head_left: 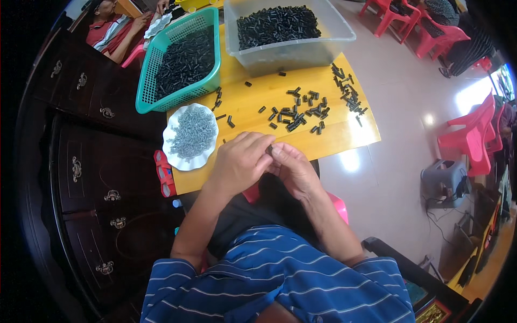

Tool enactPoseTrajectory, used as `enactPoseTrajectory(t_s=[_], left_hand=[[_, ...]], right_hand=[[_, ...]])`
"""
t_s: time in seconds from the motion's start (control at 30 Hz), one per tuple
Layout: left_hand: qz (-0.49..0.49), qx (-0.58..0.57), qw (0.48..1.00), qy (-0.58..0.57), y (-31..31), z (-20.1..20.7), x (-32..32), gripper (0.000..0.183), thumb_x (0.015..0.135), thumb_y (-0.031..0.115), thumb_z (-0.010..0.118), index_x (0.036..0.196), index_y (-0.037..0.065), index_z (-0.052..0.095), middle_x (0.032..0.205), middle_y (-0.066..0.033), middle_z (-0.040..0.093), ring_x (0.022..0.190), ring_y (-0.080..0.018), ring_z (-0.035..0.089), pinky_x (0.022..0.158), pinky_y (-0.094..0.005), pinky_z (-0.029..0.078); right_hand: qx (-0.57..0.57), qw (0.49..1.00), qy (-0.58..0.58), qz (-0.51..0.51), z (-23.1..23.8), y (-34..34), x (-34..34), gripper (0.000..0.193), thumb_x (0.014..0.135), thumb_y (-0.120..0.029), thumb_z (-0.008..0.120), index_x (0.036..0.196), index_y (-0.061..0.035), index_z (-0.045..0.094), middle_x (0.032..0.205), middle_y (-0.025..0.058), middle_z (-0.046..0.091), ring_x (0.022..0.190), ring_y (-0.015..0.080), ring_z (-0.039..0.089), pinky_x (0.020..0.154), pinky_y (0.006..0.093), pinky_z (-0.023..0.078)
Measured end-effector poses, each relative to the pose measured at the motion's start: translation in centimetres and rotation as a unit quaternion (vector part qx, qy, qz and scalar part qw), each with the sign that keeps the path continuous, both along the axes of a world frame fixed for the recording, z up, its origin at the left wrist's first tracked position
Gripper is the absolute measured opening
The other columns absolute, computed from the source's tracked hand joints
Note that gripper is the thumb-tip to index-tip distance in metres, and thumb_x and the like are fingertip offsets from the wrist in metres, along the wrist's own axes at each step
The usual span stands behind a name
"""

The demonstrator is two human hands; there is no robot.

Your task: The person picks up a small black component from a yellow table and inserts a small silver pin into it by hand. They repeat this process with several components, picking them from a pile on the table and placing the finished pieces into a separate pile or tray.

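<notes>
Hands: left hand point(239, 161) and right hand point(291, 169) touching, both pinched on small black piece point(270, 148)
Loose pieces point(301, 110): ahead on surface point(253, 102), nearer right hand
Piece axis: too small to tell

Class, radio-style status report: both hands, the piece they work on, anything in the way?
Left hand and right hand together at table edge, pinching a small black plastic piece. Grip detail hidden by fingers. Loose black pieces scattered beyond, apart. Nothing blocking.

- My left hand point(240, 161) sits mid-frame, fingers curled, knuckles up.
- My right hand point(292, 168) meets it, fingertips seemingly pinched together.
- Both forearms rise from below.
</notes>
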State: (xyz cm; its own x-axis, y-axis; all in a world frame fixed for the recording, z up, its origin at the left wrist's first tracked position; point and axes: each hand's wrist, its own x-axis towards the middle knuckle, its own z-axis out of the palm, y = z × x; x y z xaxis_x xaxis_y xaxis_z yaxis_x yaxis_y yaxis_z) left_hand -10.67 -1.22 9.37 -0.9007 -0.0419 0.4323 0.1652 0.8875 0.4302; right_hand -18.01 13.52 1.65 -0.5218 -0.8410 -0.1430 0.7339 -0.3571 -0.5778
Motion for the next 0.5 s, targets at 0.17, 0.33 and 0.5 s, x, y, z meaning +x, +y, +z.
enactPoseTrajectory(t_s=[0.17, 0.33, 0.5], left_hand=[[-0.009, 0.007, 1.000, 0.020, -0.23, 0.02, -0.37, 0.033, 0.074, 0.008, 0.079, 0.105, 0.003, 0.068, 0.094, -0.0120, 0.070, 0.082, -0.0309, 0.069, 0.069, -0.0381, 0.054], [-0.002, 0.019, 0.999, 0.031, -0.38, 0.50, -0.37, 0.031, 0.074, 0.008, 0.079, 0.102, 0.003, 0.067, 0.092, -0.0120, 0.070, 0.082, -0.0312, 0.069, 0.069, -0.0387, 0.054], [-0.028, 0.024, 0.996, 0.077, -0.72, 0.90, -0.52, 0.027, 0.075, 0.006, 0.074, 0.101, 0.003, 0.065, 0.088, -0.0114, 0.069, 0.078, -0.0308, 0.068, 0.067, -0.0397, 0.054]], right_hand=[[-0.008, 0.999, -0.045, -0.021, 0.29, 0.11, 0.09, 0.030, 0.102, -0.030, 0.060, 0.114, -0.0029, 0.065, 0.106, 0.0068, 0.070, 0.097, 0.0166, 0.067, 0.092, 0.0344, 0.052], [-0.008, 0.998, -0.069, -0.001, 0.44, 0.21, 0.00, 0.036, 0.103, -0.033, 0.056, 0.120, -0.0014, 0.064, 0.104, 0.0067, 0.071, 0.097, 0.0172, 0.068, 0.091, 0.0329, 0.052], [-0.005, 0.997, -0.078, 0.004, 0.19, 0.30, -0.20, 0.037, 0.103, -0.033, 0.056, 0.120, -0.0005, 0.063, 0.106, 0.0091, 0.071, 0.096, 0.0172, 0.067, 0.090, 0.0325, 0.052]])
